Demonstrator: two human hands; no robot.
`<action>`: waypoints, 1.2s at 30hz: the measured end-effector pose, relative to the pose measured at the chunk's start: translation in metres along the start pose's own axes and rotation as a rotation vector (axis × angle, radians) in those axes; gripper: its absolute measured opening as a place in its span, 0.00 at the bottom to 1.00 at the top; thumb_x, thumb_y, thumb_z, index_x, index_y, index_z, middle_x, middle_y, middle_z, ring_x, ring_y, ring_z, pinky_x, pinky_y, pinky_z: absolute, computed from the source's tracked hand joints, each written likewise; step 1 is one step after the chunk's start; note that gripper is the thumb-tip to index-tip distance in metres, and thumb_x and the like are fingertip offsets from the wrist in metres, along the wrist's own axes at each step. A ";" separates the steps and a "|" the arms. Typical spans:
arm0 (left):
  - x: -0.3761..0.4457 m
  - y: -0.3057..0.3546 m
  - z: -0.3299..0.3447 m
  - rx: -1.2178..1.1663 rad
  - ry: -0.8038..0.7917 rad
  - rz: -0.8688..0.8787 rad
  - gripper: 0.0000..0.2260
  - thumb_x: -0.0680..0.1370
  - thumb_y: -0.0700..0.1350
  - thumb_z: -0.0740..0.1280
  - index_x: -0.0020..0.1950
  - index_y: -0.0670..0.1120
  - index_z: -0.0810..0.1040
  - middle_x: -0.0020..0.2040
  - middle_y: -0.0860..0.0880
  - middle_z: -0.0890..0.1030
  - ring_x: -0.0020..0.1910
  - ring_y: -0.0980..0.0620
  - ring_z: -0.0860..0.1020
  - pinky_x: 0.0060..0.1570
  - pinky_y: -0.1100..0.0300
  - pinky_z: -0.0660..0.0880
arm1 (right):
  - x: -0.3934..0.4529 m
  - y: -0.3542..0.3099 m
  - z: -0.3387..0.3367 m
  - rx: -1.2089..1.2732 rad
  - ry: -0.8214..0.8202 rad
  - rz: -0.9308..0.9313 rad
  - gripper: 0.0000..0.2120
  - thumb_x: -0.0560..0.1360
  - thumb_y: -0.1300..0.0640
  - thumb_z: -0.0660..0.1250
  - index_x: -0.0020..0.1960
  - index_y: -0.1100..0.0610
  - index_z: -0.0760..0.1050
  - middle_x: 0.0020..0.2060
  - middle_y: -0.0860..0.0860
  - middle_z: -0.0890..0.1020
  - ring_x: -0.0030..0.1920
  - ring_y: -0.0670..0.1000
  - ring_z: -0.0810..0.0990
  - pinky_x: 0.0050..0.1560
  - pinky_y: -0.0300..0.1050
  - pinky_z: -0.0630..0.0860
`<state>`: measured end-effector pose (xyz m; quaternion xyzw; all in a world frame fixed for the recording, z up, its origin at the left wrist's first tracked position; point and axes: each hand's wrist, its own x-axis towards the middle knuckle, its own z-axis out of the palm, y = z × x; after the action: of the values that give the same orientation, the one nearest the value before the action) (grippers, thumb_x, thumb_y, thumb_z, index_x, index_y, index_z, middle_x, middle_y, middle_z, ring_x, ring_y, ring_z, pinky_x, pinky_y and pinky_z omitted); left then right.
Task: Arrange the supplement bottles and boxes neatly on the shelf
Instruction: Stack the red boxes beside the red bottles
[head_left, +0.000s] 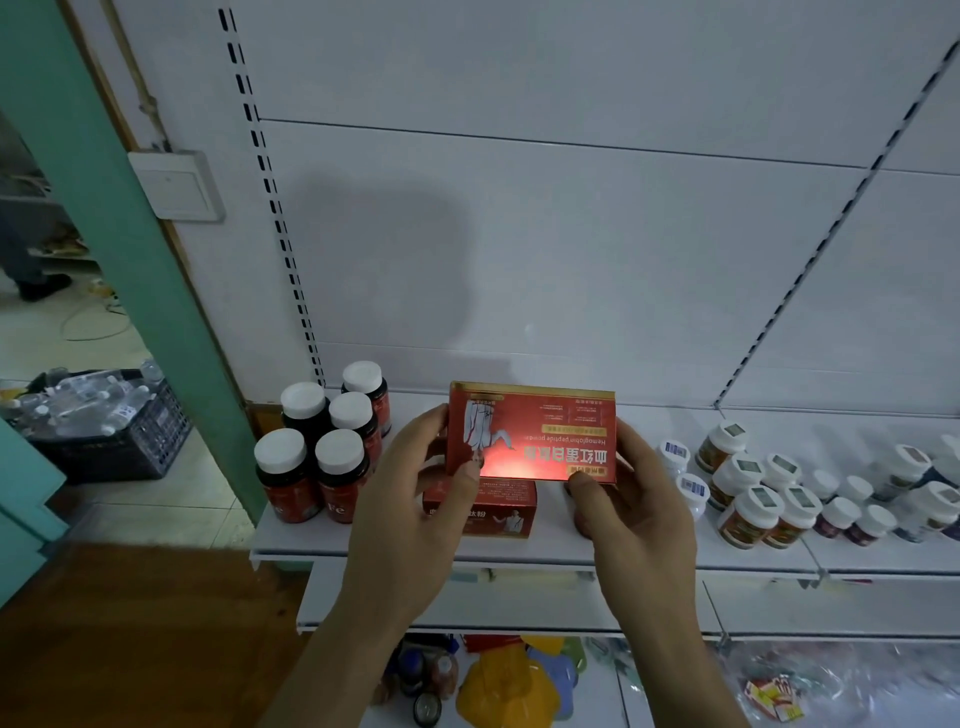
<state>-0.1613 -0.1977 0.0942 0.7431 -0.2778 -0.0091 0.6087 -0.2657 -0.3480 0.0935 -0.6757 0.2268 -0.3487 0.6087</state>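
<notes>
- While it is held above the shelf (519, 553), a red box (532, 434) is gripped at both ends, its print upside down to the camera.
- The left hand (415, 499) is clamped on the box's left end, thumb on the front face near the lower corner, fingers curled behind the edge.
- The right hand (631, 506) is clamped on the right end, thumb pressed at the lower right corner, fingers wrapped behind.
- A second red box (493, 512) is seen lying on the shelf directly below the held one, partly hidden by the hands.
- Five dark bottles (324, 447) with white caps are grouped upright at the shelf's left end, just beside the left hand.
- White-capped bottles (763, 491) of several sizes are clustered to the right, near the right hand.
- A black crate (119, 431) of clear plastic bottles is seen on the floor at far left.
</notes>
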 end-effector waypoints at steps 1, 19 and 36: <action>0.000 -0.001 0.000 0.002 0.005 0.008 0.17 0.78 0.55 0.64 0.64 0.71 0.69 0.61 0.64 0.78 0.62 0.60 0.77 0.54 0.60 0.80 | 0.000 0.001 0.000 -0.010 0.002 -0.008 0.24 0.77 0.65 0.69 0.68 0.45 0.74 0.55 0.44 0.84 0.54 0.46 0.83 0.48 0.38 0.81; -0.010 0.003 0.004 0.107 0.087 -0.042 0.10 0.76 0.59 0.63 0.57 0.65 0.71 0.53 0.65 0.79 0.54 0.71 0.77 0.44 0.79 0.73 | -0.003 0.001 -0.002 -0.222 0.078 -0.105 0.18 0.74 0.38 0.66 0.64 0.34 0.74 0.54 0.39 0.81 0.53 0.44 0.82 0.47 0.49 0.83; -0.009 0.001 0.000 0.101 0.038 -0.011 0.19 0.79 0.58 0.61 0.70 0.58 0.71 0.61 0.60 0.79 0.61 0.61 0.77 0.52 0.69 0.78 | -0.007 -0.005 -0.008 -0.189 0.027 -0.092 0.18 0.77 0.48 0.70 0.54 0.23 0.73 0.47 0.42 0.83 0.46 0.50 0.83 0.47 0.52 0.83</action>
<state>-0.1697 -0.1943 0.0922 0.7745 -0.2619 0.0157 0.5756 -0.2768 -0.3475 0.0967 -0.7351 0.2355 -0.3624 0.5223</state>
